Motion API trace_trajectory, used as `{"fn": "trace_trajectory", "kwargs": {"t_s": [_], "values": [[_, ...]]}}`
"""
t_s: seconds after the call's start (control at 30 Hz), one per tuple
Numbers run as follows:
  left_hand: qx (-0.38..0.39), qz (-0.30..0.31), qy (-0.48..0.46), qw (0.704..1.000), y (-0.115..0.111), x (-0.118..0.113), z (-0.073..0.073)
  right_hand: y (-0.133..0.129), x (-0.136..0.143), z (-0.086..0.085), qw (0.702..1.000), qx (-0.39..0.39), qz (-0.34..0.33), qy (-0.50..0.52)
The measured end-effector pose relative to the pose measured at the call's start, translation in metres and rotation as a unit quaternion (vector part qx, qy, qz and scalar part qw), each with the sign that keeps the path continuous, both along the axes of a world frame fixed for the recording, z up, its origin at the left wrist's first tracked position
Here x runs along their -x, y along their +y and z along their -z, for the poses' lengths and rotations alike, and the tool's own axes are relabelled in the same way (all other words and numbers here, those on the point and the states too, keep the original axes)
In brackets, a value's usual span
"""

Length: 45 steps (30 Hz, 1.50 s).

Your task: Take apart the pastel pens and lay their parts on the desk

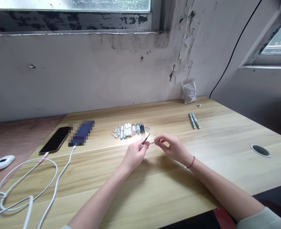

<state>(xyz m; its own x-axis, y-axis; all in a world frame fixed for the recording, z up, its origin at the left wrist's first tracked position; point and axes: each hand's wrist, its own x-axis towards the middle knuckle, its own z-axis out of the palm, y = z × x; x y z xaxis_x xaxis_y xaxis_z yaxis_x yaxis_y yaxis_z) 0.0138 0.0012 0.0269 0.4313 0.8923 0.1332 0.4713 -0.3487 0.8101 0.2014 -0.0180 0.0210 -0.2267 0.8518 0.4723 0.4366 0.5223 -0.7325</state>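
My left hand (136, 153) is closed round a thin dark pen refill (146, 139) that points up and to the right, and round one end of a pale pen part (152, 142). The fingertips of my right hand (170, 147) pinch the other end of that pale part. Just beyond my hands lie a row of pale pen barrels (128, 130), several dark refills (142, 129) and small clips (116, 128). Two green pens (194, 121) lie side by side farther right.
Two phones, one black (55, 140) and one blurred (81, 133), lie at the left with white cables (56, 184). A white oval device (3, 162) is at the far left. A white packet (189, 91) stands by the wall. A round desk hole (261, 150) is at right.
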Motion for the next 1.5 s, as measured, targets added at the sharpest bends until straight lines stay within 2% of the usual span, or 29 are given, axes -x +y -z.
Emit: {"fn": "trace_trajectory", "kwargs": {"t_s": [0.17, 0.33, 0.4, 0.5, 0.6, 0.73, 0.8, 0.9, 1.03, 1.13, 1.3, 1.4, 1.5], "values": [[0.021, 0.009, -0.006, 1.0, -0.002, -0.001, -0.003, 0.001, -0.002, 0.0, 0.992, 0.124, -0.022, 0.016], [0.036, -0.007, 0.009, 0.999, 0.0, 0.0, -0.001, 0.003, -0.004, 0.0, 0.992, 0.12, -0.009, 0.031], [0.037, -0.009, 0.01, 0.999, 0.0, 0.0, -0.001, 0.003, -0.005, 0.0, 0.988, 0.144, -0.017, 0.048], [0.041, -0.004, 0.009, 0.999, -0.001, 0.0, -0.001, 0.003, -0.005, 0.0, 0.984, 0.174, -0.027, 0.018], [0.062, -0.013, -0.001, 0.998, 0.0, 0.0, 0.001, 0.003, -0.005, 0.001, 0.991, 0.135, -0.016, -0.008], [0.148, -0.056, -0.062, 0.985, 0.009, 0.002, 0.008, 0.004, -0.005, 0.002, 0.997, 0.062, 0.026, 0.038], [0.185, -0.07, -0.123, 0.973, 0.011, 0.002, 0.011, 0.003, -0.004, 0.001, 0.995, 0.059, 0.035, 0.066], [0.213, -0.062, -0.204, 0.954, 0.009, -0.002, 0.011, 0.0, 0.002, 0.001, 0.994, 0.072, 0.013, 0.076], [0.237, -0.05, -0.251, 0.937, 0.0, -0.011, 0.007, -0.005, 0.012, 0.001, 0.997, 0.052, -0.003, 0.052], [0.232, -0.05, -0.25, 0.939, -0.004, -0.014, 0.006, -0.006, 0.016, 0.002, 0.999, 0.033, 0.003, 0.037], [0.17, -0.053, -0.185, 0.967, 0.0, -0.009, 0.009, -0.007, 0.016, 0.004, 0.999, 0.017, 0.011, 0.033], [0.129, -0.075, -0.156, 0.976, 0.006, -0.004, 0.012, -0.005, 0.012, 0.004, 0.998, 0.022, 0.038, 0.051], [0.103, -0.066, -0.125, 0.985, 0.01, 0.0, 0.014, -0.002, 0.006, 0.003, 0.995, 0.023, 0.065, 0.076]]}}
